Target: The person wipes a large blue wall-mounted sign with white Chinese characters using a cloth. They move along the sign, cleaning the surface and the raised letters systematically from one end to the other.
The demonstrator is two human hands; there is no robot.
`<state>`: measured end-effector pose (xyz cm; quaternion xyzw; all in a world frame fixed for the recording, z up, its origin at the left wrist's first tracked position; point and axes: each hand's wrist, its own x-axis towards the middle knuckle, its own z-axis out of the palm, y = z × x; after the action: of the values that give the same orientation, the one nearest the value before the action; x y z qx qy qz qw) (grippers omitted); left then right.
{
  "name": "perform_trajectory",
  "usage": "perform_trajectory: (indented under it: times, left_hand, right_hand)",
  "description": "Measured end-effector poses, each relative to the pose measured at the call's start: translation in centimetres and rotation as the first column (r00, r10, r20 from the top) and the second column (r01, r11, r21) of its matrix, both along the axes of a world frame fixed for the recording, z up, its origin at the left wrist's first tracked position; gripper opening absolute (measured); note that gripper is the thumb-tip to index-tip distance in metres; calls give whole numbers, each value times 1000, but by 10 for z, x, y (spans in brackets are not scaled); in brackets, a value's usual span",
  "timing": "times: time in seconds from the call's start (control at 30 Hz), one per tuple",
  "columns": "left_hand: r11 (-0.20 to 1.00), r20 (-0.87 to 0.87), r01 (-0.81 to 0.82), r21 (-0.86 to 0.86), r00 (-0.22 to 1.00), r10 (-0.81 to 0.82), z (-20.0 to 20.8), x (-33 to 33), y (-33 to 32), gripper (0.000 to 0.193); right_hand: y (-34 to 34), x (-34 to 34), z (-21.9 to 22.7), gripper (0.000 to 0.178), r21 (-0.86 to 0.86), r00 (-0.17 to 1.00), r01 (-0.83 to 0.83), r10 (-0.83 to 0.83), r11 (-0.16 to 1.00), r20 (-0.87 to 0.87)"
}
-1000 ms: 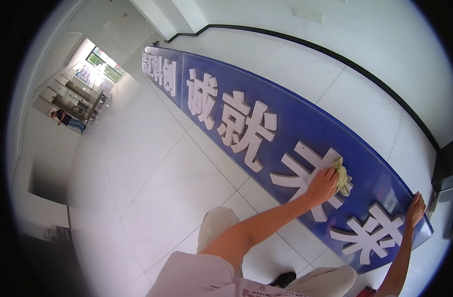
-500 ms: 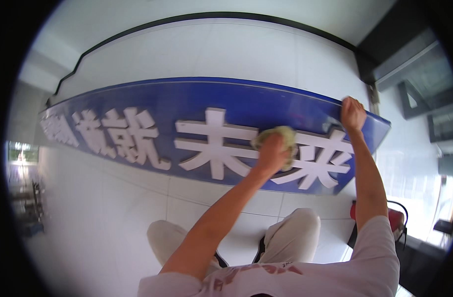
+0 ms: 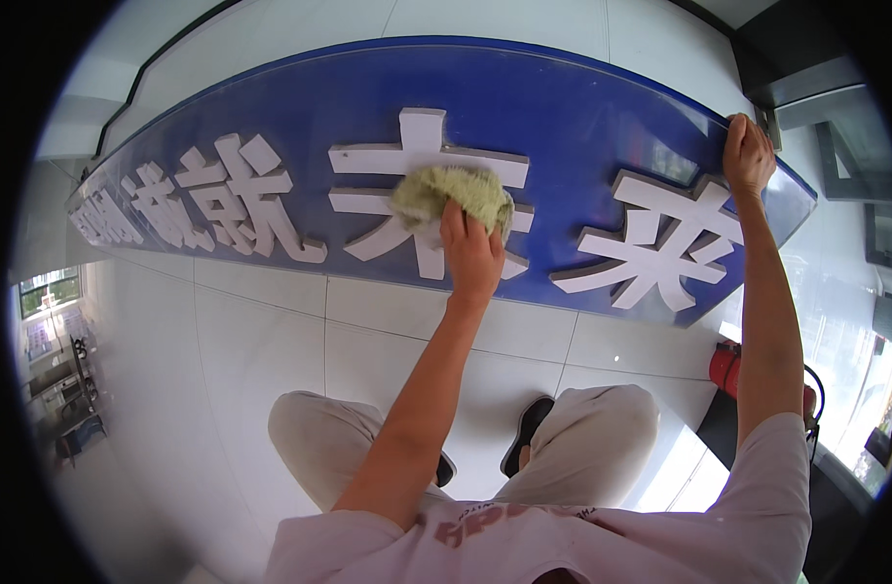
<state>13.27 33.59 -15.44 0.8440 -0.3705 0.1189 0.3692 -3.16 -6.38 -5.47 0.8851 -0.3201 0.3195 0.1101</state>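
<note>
A long blue sign board (image 3: 563,127) with raised white characters stretches across the view in front of my knees. My left hand (image 3: 473,255) is closed on a fuzzy yellow-green cloth (image 3: 456,195), pressing it against a large raised character (image 3: 422,127) near the middle of the board. The cloth covers part of that character. At the board's upper right edge, my right hand (image 3: 750,156) wraps its fingers over the rim near the corner. Another large raised character (image 3: 675,243) lies between my two hands' places, just below the right hand.
White tiles (image 3: 388,331) cover the floor around my feet. A red fire extinguisher (image 3: 725,368) stands to the right, beside my right forearm. Glass and dark framing (image 3: 806,68) rise at the far right. A shelf with small items (image 3: 71,389) shows at the far left.
My left hand has moved the cloth leftward, from between the two large characters onto the left one. My right hand keeps its hold on the rim. The board appears larger and higher in view.
</note>
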Motion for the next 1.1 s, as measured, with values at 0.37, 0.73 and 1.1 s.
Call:
perform_trajectory:
  times: [0.37, 0.73, 1.1]
  left_hand:
    - [951, -104, 296, 92, 952, -287, 4, -84, -81, 22]
    - [935, -58, 120, 334, 993, -107, 11, -31, -3, 53]
    - [815, 154, 122, 567, 956, -250, 32, 36, 21, 46]
  right_hand:
    - [11, 14, 6, 33, 44, 997, 15, -12, 999, -82]
    - [15, 8, 10, 31, -32, 995, -101, 101, 994, 3]
    - [12, 6, 9, 31, -66, 995, -66, 71, 996, 67]
